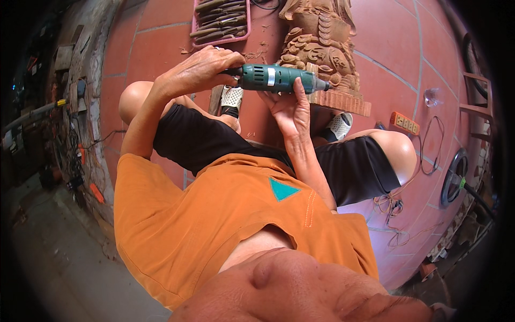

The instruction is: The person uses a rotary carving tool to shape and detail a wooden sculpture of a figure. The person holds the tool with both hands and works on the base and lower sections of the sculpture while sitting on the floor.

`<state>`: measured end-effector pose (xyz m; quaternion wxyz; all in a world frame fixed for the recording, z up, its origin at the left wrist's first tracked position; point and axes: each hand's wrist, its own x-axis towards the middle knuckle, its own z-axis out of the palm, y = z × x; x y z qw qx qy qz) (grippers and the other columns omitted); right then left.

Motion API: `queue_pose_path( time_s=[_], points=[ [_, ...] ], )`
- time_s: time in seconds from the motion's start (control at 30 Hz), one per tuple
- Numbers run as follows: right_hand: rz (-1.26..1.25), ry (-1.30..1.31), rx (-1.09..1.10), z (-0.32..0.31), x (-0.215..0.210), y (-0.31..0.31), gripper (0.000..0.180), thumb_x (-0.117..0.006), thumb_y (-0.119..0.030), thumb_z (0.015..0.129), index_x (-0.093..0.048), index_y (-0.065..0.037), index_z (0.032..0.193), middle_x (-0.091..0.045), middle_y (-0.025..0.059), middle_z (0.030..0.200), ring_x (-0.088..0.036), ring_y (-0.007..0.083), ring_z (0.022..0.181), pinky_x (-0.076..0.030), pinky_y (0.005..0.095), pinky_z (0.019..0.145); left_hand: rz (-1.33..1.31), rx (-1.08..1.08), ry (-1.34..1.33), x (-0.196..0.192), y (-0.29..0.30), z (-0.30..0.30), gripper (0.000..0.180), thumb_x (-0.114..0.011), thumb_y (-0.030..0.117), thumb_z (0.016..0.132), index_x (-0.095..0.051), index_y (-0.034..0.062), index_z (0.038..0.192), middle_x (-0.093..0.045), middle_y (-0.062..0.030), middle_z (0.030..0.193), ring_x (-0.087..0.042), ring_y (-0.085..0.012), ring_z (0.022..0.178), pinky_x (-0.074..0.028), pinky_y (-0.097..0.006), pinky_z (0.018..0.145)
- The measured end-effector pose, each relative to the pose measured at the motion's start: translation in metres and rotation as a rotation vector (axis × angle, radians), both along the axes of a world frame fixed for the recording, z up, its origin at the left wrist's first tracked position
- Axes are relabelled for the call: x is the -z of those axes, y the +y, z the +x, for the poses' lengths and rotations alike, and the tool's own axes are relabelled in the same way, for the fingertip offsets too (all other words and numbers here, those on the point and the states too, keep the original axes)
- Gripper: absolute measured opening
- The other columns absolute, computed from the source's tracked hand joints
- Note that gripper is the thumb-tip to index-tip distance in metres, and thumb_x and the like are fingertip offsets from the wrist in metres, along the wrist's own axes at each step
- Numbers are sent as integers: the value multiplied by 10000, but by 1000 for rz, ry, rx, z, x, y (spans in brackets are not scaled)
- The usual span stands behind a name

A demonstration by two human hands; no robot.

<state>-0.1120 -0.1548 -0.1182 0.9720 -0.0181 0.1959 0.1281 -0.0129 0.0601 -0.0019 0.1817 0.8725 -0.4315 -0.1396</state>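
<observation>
A green die grinder [282, 78] with a black rear end and a grey metal nose lies sideways in front of me, held up above my knees. My left hand [201, 68] is closed round its black rear end. Under the body, my right hand [289, 111] cradles it, thumb up over the front part and palm partly showing; the other fingers are mostly hidden behind the tool. The nose points right, in front of a carved wooden statue [321, 51] on the floor between my feet. Whether nose and carving touch, I cannot tell.
A pink basket [248, 24] of several chisels [220, 22] stands at the far left of the statue. Wood shavings [257, 52] lie nearby on red tiles. To the right are an orange power strip [404, 123], a loose cord [441, 140], a clear cup [431, 97] and a black round base [455, 178].
</observation>
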Motion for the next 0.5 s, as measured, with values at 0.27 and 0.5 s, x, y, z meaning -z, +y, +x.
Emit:
queue_pose_path(
  time_s=[0.27, 0.5],
  points=[
    [-13, -11, 6, 1, -2, 0, 469, -722, -240, 917, -512, -77, 1303, -601, 135, 1316, -583, 347, 1217, -418, 615, 1078, 59, 11, -90, 3, -1, -1, 363, -744, 175, 813, -600, 75, 1131, -647, -88, 922, -614, -282, 919, -449, -414, 843],
    [8, -2, 16, 1, -1, 0, 453, -719, -229, 918, -514, -82, 1295, -606, 136, 1309, -580, 354, 1223, -417, 613, 1082, 53, -16, -42, 6, -2, -2, 339, -702, 181, 861, -588, 64, 1157, -659, -112, 962, -621, -301, 927, -451, -422, 855]
  ],
)
